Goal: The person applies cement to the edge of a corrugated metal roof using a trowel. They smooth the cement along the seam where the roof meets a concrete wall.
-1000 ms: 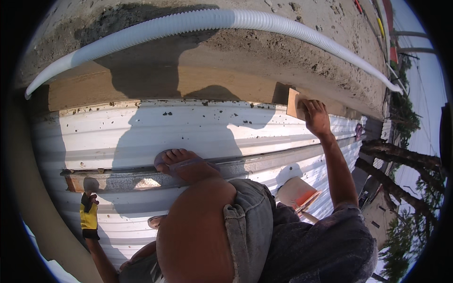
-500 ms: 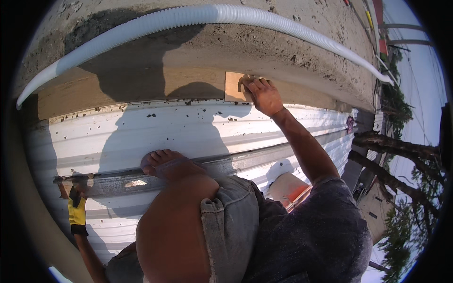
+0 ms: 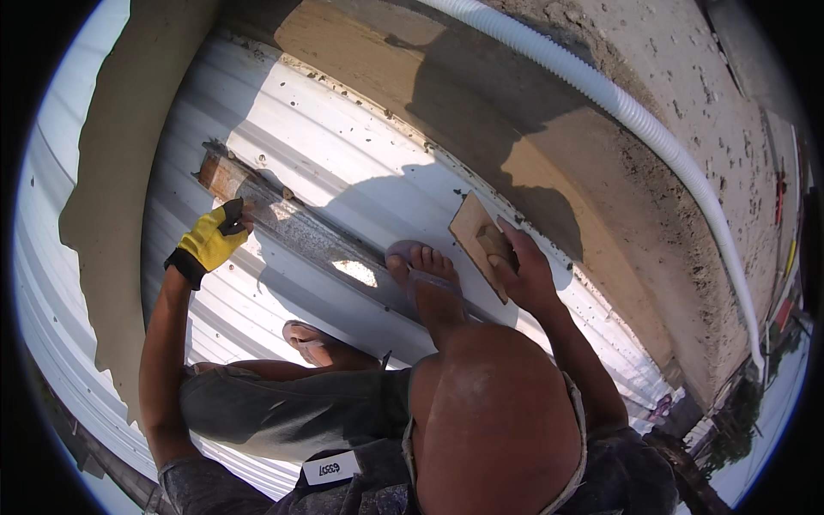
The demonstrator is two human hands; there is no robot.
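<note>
My right hand grips the wooden handle of a flat, tan plastering float. The float is tilted above the white corrugated sheet, apart from the smoothed brown mortar band. My left hand wears a yellow glove with black trim. Its fingers are curled in beside the rusty end of a grey metal channel lying along the sheet. Whatever those fingers may hold is hidden.
My sandalled foot is planted by the channel, with the other foot behind it. A white corrugated hose curves along the rough concrete at upper right. A grey plastered wall edge rises at left. Mortar crumbs dot the sheet.
My right hand has drawn the float off the mortar band and back toward my foot. My head view has turned and shifted left, bringing the gloved hand closer to the middle.
</note>
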